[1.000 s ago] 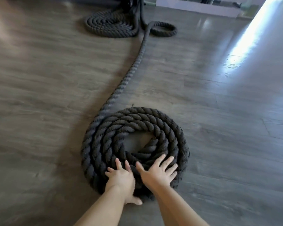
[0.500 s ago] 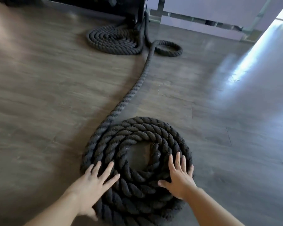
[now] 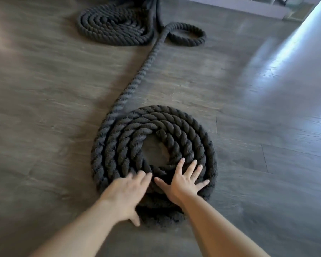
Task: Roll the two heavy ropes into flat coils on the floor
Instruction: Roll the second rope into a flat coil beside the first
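Rope in a thick dark twist forms the near coil (image 3: 154,145), lying flat on the wood floor (image 3: 44,127) with a small bare patch of floor at its centre. Both hands rest on the coil's near edge. The left hand (image 3: 126,193) lies on the near-left turns, blurred, its fingers extended and its grip spread, closed on nothing. The right hand (image 3: 183,180) lies palm-down just beside it on the near-right turns, fingers (image 3: 190,167) fanned wide toward the coil's centre, its grip spread flat. From the coil's far-left side the loose rope length (image 3: 137,78) runs away across the floor to a small loop (image 3: 189,37). Left of that loop, well apart from the near coil, lies the far coil (image 3: 115,28), wound flat.
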Demonstrator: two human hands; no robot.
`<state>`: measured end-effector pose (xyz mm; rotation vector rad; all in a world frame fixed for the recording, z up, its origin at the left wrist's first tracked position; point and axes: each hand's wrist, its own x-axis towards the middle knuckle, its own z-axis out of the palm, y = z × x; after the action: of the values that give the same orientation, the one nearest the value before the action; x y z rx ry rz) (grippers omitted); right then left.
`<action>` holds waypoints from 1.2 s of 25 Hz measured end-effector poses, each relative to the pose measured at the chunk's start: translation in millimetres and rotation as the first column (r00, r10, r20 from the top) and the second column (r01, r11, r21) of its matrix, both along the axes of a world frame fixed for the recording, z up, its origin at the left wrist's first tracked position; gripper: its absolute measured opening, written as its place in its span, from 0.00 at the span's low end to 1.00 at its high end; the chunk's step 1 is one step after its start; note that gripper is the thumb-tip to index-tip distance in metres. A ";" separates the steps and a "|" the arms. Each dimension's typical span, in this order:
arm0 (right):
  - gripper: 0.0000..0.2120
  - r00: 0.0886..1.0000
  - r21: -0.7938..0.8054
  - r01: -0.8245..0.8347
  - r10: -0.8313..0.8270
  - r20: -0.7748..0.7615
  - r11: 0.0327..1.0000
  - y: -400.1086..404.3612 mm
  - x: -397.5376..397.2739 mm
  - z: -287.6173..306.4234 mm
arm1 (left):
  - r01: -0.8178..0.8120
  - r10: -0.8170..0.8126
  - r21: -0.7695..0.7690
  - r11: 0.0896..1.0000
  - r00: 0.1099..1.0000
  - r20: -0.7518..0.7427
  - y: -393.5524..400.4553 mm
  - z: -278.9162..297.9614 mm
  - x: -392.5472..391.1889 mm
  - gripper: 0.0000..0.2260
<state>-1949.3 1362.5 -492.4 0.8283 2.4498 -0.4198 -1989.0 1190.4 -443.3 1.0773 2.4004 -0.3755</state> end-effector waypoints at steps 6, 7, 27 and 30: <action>0.56 0.973 -0.058 -0.220 0.223 0.061 0.974 72.4 -66.3 9.7 | -0.041 0.040 -0.177 0.983 0.999 -0.012 2.0 -28.6 -46.6 0.65; 0.55 0.972 -0.060 -0.221 0.225 0.072 0.974 74.6 -72.1 11.7 | -0.068 0.067 -0.174 0.982 0.998 -0.009 8.8 -32.0 -43.3 0.64; 0.34 0.988 0.089 -0.012 -0.001 0.153 0.996 128.3 -219.5 42.3 | -0.207 0.222 -0.222 0.953 0.974 0.043 63.5 -24.1 -170.5 0.56; 0.46 0.927 -0.090 0.355 -0.337 0.166 0.931 79.2 -247.3 40.1 | -0.351 0.384 -0.246 0.903 0.918 0.100 111.9 -18.4 -187.8 0.57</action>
<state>-2196.6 1441.7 -452.3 1.2012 2.1201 -0.6028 -2176.8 1302.3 -461.7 0.5147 2.2982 -0.4049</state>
